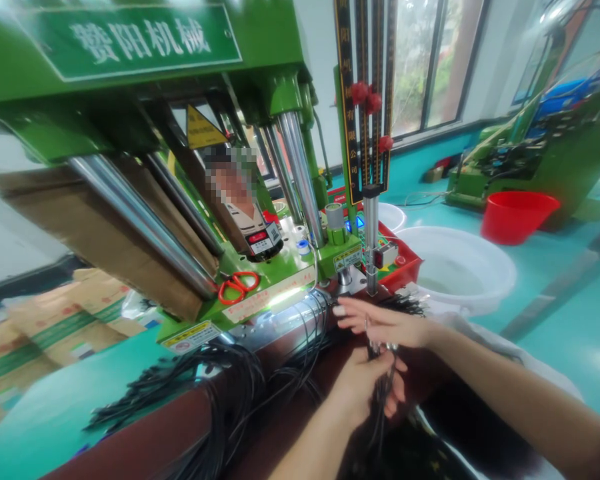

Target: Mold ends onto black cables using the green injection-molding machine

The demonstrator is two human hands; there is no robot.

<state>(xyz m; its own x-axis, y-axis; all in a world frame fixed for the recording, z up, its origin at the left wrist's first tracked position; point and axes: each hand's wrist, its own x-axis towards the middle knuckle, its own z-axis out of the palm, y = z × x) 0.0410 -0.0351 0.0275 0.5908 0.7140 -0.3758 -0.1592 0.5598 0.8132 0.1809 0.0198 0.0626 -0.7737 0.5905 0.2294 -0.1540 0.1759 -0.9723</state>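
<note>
1. Nearest us, our left hand [367, 387] is closed around a bundle of thin black cables [380, 407], which hangs down from the fist toward our lap; small metal ends [380, 347] show just above the fingers
2. Our right hand [380, 323] lies across the top of that bundle, fingers stretched flat and mostly open, touching the metal ends rather than clamping anything
3. We judge the cables light, limp and a little slick; they will sag and tangle, so the firm hold belongs just beneath the metal ends, where the strands are gathered
4. More black cables [230, 380] drape in loops over the dark red surface [145, 433], left of our hands
5. Beyond them stands the green machine [130, 80], with red-handled scissors [237, 285] resting on its ledge
6. Farther right, a white basin [500, 267] sits on the floor, and a red tub [517, 215] behind it
</note>
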